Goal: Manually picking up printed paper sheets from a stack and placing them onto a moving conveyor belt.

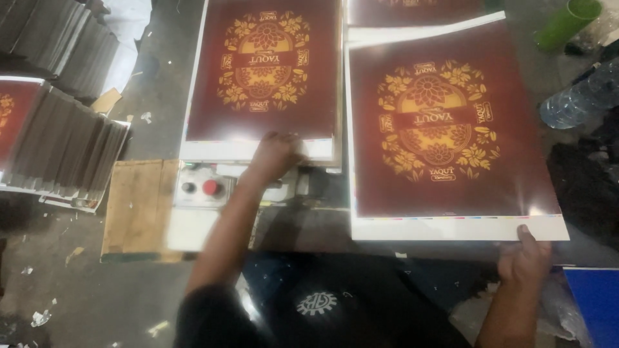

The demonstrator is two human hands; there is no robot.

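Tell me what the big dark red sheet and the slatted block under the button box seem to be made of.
The dark red sheet looks like glossy coated paper or thin card: it curves and shows glare. The slatted block looks like bare, unfinished wood, with visible planks.

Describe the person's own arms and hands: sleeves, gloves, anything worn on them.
Both hands are bare, with no gloves. No ring, watch or band shows on the left hand or the right hand, though the picture is blurred. The forearms are uncovered too. A short dark sleeve shows at the left upper arm, part of a dark shirt with a pale round gear-like emblem.
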